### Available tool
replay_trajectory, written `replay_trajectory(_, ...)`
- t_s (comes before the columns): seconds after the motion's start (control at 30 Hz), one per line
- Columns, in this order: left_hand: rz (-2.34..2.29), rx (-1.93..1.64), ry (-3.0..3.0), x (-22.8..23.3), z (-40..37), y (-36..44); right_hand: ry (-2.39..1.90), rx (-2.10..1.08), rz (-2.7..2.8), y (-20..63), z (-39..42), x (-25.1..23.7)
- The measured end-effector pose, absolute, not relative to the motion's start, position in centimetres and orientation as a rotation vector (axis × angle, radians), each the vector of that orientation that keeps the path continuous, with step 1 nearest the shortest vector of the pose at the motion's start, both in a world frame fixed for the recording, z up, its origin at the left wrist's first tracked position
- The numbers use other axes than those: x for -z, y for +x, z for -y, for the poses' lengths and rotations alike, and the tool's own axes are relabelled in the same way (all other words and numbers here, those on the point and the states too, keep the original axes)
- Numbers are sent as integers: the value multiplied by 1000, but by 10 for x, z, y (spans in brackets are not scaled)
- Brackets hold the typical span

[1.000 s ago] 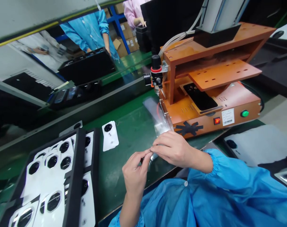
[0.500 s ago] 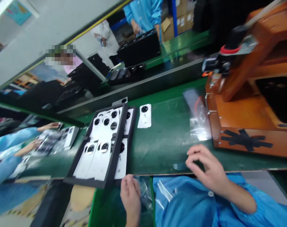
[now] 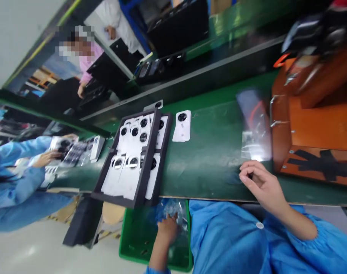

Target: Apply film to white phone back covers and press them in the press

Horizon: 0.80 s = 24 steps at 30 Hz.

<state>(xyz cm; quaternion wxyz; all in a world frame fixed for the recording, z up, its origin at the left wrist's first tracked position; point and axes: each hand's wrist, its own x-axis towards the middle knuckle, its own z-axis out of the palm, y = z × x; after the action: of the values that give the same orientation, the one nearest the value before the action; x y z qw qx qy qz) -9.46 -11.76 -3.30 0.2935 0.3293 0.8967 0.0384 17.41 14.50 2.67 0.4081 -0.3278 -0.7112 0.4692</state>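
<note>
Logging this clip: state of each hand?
Left hand: down in the green bin among clear film; grip unclear.
Right hand: open over the belt, empty.

Bright even indoor light, motion blur toward the right edge, glare on clear film [image 3: 255, 133], tilted view

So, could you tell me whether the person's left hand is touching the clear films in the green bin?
Touching. The head view shows the left hand reaching down into the green bin, its fingers sunk among the clear films with no gap visible.
</note>
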Motion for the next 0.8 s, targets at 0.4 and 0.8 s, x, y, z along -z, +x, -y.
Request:
replay_trajectory(0.4, -2507, -807, 1457, -67, -189, -164, -809, -1187, 1711, 175, -136, -15)
replay_trajectory(0.8, -2529, -916, 1342, -57, -191, -193, -835, -1287, 1631, 174, -137, -16)
